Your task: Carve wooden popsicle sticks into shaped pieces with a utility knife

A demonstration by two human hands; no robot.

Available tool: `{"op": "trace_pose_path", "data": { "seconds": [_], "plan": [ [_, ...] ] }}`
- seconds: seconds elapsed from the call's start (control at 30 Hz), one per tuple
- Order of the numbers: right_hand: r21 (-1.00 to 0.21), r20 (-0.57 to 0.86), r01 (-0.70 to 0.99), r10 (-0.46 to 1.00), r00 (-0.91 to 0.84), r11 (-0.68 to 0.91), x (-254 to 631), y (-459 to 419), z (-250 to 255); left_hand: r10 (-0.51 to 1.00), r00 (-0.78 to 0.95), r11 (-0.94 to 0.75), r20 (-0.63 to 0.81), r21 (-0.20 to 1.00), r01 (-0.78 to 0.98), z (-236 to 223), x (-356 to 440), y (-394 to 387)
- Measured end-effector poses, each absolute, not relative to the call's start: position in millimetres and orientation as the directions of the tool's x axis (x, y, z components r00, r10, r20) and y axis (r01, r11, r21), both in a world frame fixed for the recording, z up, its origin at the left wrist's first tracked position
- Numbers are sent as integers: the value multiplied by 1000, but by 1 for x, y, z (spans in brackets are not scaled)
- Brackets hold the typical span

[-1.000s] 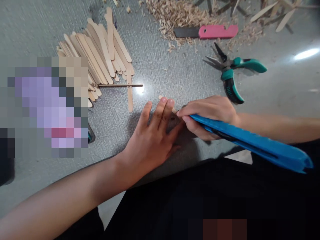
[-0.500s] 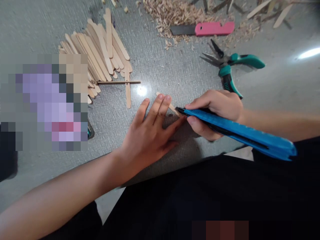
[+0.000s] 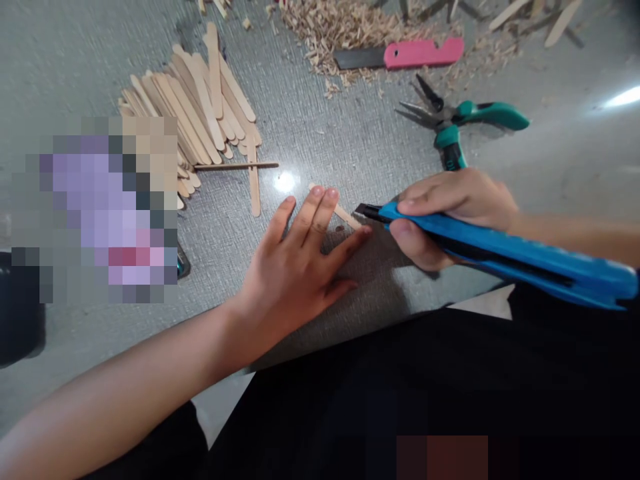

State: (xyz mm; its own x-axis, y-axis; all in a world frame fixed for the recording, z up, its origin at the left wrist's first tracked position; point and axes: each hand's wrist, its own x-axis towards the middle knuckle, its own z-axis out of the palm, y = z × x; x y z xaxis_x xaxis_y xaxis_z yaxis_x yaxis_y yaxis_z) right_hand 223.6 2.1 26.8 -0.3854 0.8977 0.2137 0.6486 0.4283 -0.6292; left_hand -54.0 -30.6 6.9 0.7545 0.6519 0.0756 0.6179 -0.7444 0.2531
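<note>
My left hand (image 3: 300, 263) lies flat on the grey table (image 3: 75, 60), fingers stretched out and pressing down a short wooden stick (image 3: 347, 216) that shows between the fingertips. My right hand (image 3: 450, 210) is closed round a long blue utility knife (image 3: 505, 257). The knife's dark tip sits just right of the stick's near end, close to my left index finger.
A pile of wooden craft sticks (image 3: 200, 113) lies at the upper left, with a thin dark skewer (image 3: 235, 166) beside it. Teal-handled pliers (image 3: 465, 123), a pink-handled knife (image 3: 400, 55) and wood shavings (image 3: 345, 23) lie at the back. A blurred patch covers the left.
My right hand has drawn the blue knife back to the right, off the stick, and tilted it flatter. My left hand has stayed pressed on the stick.
</note>
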Motion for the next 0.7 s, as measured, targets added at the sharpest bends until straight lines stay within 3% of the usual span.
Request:
{"op": "trace_pose_path", "data": {
  "seconds": [0.1,0.2,0.7],
  "plan": [
    [-586,130,608,802,-583,536,221,5,28,653,754,-740,65,265,618,7,-54,-30],
    [-567,376,520,763,-526,639,218,4,23,652,757,-735,42,281,617,10,-54,-29],
    [-555,394,544,775,-495,629,219,2,16,644,765,-741,27,274,613,12,-55,-29]
  ]
}}
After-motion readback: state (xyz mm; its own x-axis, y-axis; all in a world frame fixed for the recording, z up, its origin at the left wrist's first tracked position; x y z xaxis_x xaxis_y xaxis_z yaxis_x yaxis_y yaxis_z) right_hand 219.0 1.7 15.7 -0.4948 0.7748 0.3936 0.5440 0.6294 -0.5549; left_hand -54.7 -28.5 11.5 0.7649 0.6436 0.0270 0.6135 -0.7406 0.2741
